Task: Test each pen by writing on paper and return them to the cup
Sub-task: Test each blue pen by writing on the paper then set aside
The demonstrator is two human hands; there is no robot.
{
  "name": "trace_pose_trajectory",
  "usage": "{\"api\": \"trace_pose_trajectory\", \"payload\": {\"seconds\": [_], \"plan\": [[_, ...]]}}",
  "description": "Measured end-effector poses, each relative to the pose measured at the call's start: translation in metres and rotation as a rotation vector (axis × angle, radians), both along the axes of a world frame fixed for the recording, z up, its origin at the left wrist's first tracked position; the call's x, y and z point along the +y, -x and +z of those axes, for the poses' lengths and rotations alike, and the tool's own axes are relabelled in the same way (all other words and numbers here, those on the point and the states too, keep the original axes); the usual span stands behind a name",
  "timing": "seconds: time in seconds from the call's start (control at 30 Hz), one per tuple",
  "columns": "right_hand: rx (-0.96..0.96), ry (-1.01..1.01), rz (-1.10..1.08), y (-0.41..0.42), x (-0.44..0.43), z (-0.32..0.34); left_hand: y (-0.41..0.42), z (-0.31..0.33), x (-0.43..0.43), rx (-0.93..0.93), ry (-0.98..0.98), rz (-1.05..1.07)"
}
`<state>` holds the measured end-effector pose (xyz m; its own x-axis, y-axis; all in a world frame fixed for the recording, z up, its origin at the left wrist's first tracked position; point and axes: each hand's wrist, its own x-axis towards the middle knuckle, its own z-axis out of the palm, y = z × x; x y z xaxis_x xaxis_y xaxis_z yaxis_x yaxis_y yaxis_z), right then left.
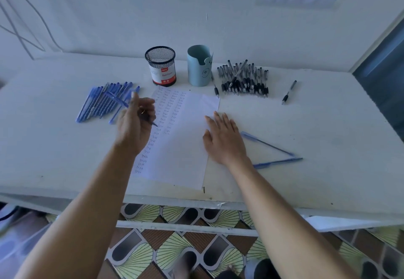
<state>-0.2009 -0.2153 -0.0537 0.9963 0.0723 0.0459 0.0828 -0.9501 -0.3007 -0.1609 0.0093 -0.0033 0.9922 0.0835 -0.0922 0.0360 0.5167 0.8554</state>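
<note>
A white sheet of paper (181, 138) with columns of written words lies in the middle of the table. My left hand (136, 123) hovers over its left edge, blurred, fingers curled round a blue pen (126, 103) whose dark tip points down at the paper. My right hand (223, 136) lies flat on the paper's right edge, fingers straight. A black mesh cup (160, 65) and a light blue cup (199, 65) stand behind the paper. A heap of blue pens (102, 102) lies at the left, a heap of black pens (243, 79) at the right.
Two blue pens (271, 147) lie crossed on the table right of my right hand. Single black pens lie at the paper's far corner (216, 89) and further right (289, 92). The white table (328, 125) ends at a wall behind; its front edge is near me.
</note>
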Motion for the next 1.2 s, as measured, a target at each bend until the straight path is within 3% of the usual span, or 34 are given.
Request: {"api": "trace_pose_trajectory", "payload": {"seconds": [0.27,0.43,0.53,0.93,1.2], "plan": [[-0.001,-0.038,-0.012,0.001,0.000,0.004,-0.009,-0.019,-0.005,-0.046,-0.562,0.094],[0.004,-0.050,-0.012,0.000,0.000,0.003,-0.004,-0.026,-0.005,-0.058,-0.787,0.094],[0.000,-0.070,-0.015,-0.001,-0.001,0.003,-0.006,-0.029,-0.002,-0.039,-0.832,0.160],[0.029,-0.056,-0.011,0.000,-0.001,0.005,-0.005,-0.031,-0.006,-0.071,-1.047,0.069],[0.126,0.075,0.017,0.000,-0.001,0.007,-0.006,-0.031,-0.005,-0.094,-1.035,0.070]]}}
